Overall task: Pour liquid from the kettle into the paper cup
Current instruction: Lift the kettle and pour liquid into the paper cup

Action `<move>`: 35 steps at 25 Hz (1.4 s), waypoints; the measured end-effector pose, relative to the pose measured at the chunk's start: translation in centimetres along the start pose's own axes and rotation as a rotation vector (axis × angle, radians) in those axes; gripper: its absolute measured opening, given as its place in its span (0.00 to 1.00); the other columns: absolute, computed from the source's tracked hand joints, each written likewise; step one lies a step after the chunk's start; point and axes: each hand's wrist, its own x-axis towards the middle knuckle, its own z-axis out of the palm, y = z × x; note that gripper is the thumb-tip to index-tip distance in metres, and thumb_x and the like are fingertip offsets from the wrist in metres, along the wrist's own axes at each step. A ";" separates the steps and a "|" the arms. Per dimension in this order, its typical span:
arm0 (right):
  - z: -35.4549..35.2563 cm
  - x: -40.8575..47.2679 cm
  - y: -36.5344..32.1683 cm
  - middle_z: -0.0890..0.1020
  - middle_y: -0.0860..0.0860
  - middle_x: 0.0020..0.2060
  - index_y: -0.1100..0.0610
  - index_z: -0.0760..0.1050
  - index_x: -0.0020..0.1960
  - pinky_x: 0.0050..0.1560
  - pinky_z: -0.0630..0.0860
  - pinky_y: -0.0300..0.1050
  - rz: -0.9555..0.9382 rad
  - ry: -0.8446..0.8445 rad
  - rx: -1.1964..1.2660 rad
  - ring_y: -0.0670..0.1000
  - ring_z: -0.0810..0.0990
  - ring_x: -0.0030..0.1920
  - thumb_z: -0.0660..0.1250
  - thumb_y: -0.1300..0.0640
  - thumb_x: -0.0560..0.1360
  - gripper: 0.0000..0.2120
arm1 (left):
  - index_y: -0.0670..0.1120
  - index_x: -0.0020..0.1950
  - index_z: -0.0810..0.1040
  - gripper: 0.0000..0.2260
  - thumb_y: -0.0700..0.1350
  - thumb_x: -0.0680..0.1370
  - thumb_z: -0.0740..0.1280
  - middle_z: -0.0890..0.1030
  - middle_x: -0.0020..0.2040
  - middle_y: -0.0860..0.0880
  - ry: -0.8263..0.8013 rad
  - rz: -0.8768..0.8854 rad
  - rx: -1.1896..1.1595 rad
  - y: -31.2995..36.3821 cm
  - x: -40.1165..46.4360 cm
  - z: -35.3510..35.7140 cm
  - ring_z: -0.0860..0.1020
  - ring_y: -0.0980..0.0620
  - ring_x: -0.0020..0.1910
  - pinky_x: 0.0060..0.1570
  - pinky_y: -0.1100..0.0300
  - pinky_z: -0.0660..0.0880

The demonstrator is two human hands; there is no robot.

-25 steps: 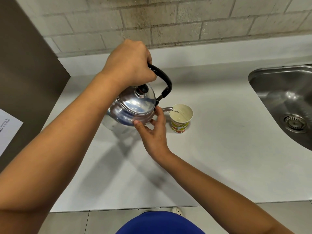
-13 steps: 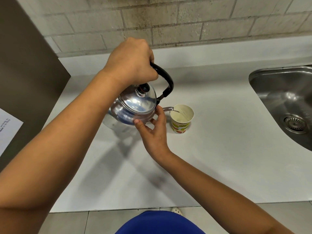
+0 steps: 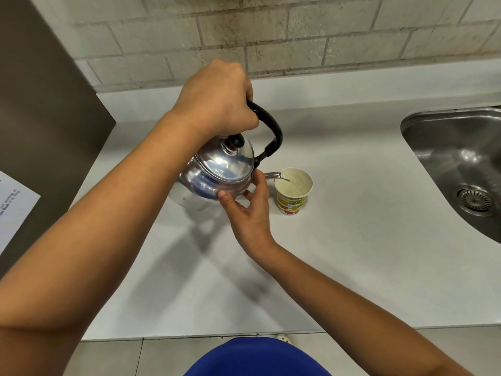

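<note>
Over the paper cup (image 3: 293, 191) the kettle (image 3: 221, 172) spout tips rightward; left hand (image 3: 217, 100) grips its handle, right hand (image 3: 250, 210) fingertips steady the body.

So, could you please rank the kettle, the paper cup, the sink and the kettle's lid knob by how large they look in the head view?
1. Sink, although the frame edge cuts it off.
2. Kettle, partly hidden by the left hand.
3. Paper cup.
4. Lid knob, clearly the smallest.

Bright, sharp — soft shadows, bowed edges
</note>
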 end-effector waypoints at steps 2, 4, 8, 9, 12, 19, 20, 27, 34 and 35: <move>0.0 0.0 -0.1 0.62 0.54 0.67 0.53 0.55 0.69 0.47 0.75 0.27 -0.006 0.003 0.005 0.53 0.70 0.64 0.70 0.53 0.67 0.36 | 0.50 0.31 0.74 0.04 0.43 0.64 0.67 0.72 0.27 0.49 -0.004 -0.003 0.001 0.1 0.0 -0.1 0.74 0.43 0.34 0.25 0.63 0.63; 0.0 0.1 -0.1 0.62 0.54 0.67 0.53 0.55 0.69 0.45 0.74 0.25 -0.012 0.004 0.014 0.54 0.70 0.64 0.69 0.54 0.67 0.36 | 0.48 0.32 0.77 0.01 0.43 0.64 0.67 0.73 0.27 0.49 -0.001 -0.003 -0.001 0.1 0.0 -0.1 0.75 0.43 0.34 0.25 0.63 0.64; 0.0 0.0 -0.1 0.62 0.54 0.67 0.53 0.55 0.69 0.43 0.72 0.23 -0.013 0.008 0.017 0.53 0.70 0.63 0.69 0.54 0.67 0.35 | 0.46 0.35 0.80 0.03 0.43 0.64 0.67 0.74 0.28 0.48 0.006 -0.006 0.005 0.2 0.1 0.0 0.75 0.43 0.34 0.28 0.61 0.65; 0.0 0.0 -0.1 0.62 0.54 0.67 0.52 0.55 0.69 0.43 0.72 0.23 -0.015 0.007 0.017 0.53 0.70 0.62 0.69 0.54 0.67 0.35 | 0.46 0.35 0.80 0.04 0.43 0.63 0.67 0.74 0.28 0.48 0.006 -0.006 0.008 0.2 0.1 0.0 0.75 0.43 0.34 0.27 0.62 0.65; 0.1 0.0 -0.1 0.62 0.54 0.67 0.52 0.56 0.68 0.44 0.72 0.24 -0.015 0.002 0.023 0.53 0.70 0.63 0.69 0.54 0.67 0.35 | 0.44 0.37 0.81 0.06 0.43 0.63 0.67 0.77 0.30 0.45 0.016 0.002 0.013 0.3 0.2 -0.1 0.76 0.42 0.35 0.26 0.62 0.65; 0.1 0.0 -0.2 0.63 0.55 0.67 0.52 0.56 0.69 0.44 0.72 0.24 -0.014 0.000 0.026 0.53 0.71 0.63 0.69 0.54 0.67 0.35 | 0.44 0.39 0.82 0.07 0.43 0.64 0.67 0.74 0.29 0.48 0.028 0.009 0.019 0.3 0.2 -0.1 0.75 0.43 0.35 0.25 0.63 0.65; 0.1 0.0 -0.2 0.63 0.55 0.67 0.53 0.55 0.69 0.44 0.72 0.24 -0.011 0.001 0.030 0.53 0.71 0.63 0.69 0.54 0.67 0.35 | 0.44 0.39 0.82 0.07 0.43 0.64 0.67 0.74 0.29 0.48 0.026 0.009 0.020 0.3 0.2 -0.1 0.75 0.43 0.35 0.25 0.63 0.64; 0.2 0.0 -0.1 0.62 0.56 0.67 0.53 0.56 0.68 0.43 0.72 0.23 -0.008 0.007 0.039 0.55 0.70 0.63 0.70 0.59 0.69 0.33 | 0.44 0.38 0.82 0.07 0.42 0.63 0.67 0.75 0.29 0.47 0.018 0.023 0.034 0.3 0.3 0.0 0.74 0.44 0.33 0.24 0.64 0.62; 0.1 0.0 -0.2 0.62 0.57 0.68 0.55 0.56 0.69 0.43 0.71 0.23 -0.011 0.007 0.032 0.55 0.70 0.63 0.70 0.60 0.70 0.33 | 0.44 0.38 0.82 0.07 0.42 0.64 0.67 0.74 0.28 0.47 0.021 0.024 0.032 0.4 0.3 0.0 0.74 0.44 0.33 0.24 0.64 0.62; 0.1 0.0 -0.2 0.62 0.57 0.68 0.55 0.56 0.69 0.43 0.71 0.23 -0.011 0.007 0.031 0.55 0.70 0.63 0.70 0.59 0.69 0.33 | 0.44 0.38 0.82 0.07 0.42 0.64 0.67 0.74 0.28 0.48 0.021 0.023 0.034 0.4 0.3 0.0 0.74 0.44 0.33 0.24 0.64 0.62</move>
